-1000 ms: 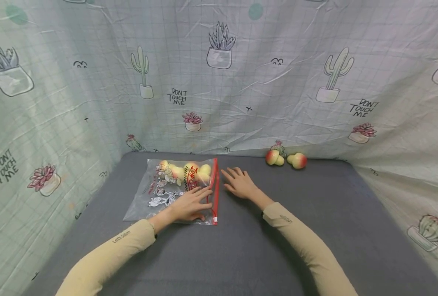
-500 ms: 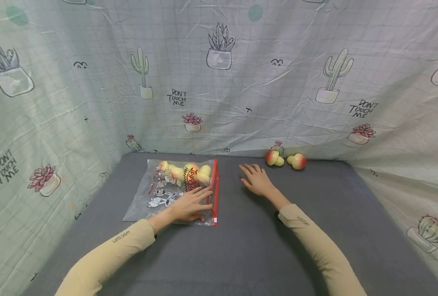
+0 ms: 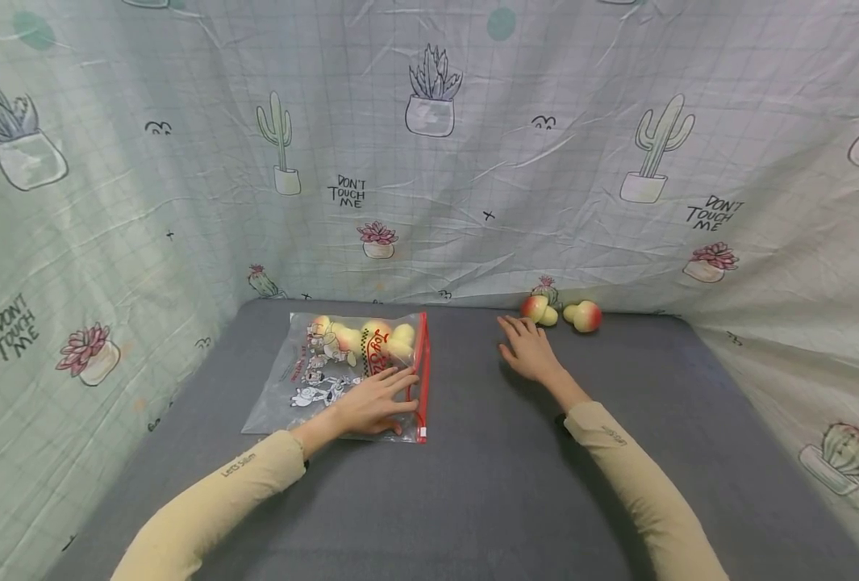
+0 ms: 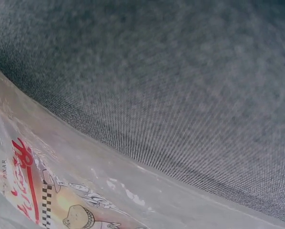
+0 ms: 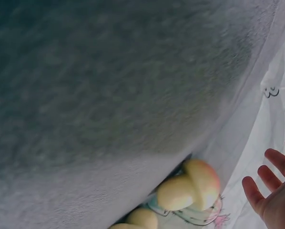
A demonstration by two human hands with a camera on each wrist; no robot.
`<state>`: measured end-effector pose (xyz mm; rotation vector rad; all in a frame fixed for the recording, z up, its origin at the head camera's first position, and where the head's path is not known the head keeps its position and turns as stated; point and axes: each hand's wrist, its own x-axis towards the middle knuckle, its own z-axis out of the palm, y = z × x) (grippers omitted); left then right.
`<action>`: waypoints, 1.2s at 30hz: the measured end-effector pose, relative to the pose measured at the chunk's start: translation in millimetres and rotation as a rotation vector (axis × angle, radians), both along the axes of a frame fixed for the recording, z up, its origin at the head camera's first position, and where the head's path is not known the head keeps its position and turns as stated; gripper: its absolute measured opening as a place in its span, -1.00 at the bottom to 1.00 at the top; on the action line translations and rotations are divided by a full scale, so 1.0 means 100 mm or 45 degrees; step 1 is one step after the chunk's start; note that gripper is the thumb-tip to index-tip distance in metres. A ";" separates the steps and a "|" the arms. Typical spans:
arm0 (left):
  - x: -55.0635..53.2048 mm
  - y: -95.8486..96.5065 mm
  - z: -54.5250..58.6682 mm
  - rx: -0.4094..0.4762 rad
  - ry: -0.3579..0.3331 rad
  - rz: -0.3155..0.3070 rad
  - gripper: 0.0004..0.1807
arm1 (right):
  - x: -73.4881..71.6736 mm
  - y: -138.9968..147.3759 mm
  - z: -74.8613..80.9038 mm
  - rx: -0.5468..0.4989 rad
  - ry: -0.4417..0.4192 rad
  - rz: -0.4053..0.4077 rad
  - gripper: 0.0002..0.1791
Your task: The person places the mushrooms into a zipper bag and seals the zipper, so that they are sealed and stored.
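A clear zip bag with a red slider edge and cartoon print lies flat on the left of the table. Yellow-and-red toy mushrooms show through its plastic. My left hand rests on the bag beside the red zipper, fingers extended. In the left wrist view the bag fills the lower corner. My right hand, fingers relaxed and holding nothing, is just in front of a loose mushroom. A second mushroom lies to its right. The right wrist view has the right hand's spread fingers beside a mushroom.
The grey cloth-covered table ends at a hanging curtain printed with cacti, close behind the loose mushrooms. The curtain also bounds the left and right sides.
My right hand has moved right, away from the bag's zipper, to near the loose mushrooms. The left hand and the bag have stayed in place.
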<state>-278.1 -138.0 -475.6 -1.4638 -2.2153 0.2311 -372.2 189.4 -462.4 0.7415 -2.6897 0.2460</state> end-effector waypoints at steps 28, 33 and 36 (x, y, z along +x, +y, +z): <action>0.03 -0.02 -0.03 0.016 0.011 0.006 -0.54 | -0.34 0.56 0.02 -0.107 0.005 -0.236 -0.42; 0.02 -0.01 -0.03 0.002 0.017 0.011 -0.55 | -0.40 0.57 0.03 -0.107 0.007 -0.258 -0.42; 0.03 -0.01 -0.03 -0.002 0.015 0.014 -0.55 | -0.43 0.58 0.03 -0.098 0.015 -0.280 -0.42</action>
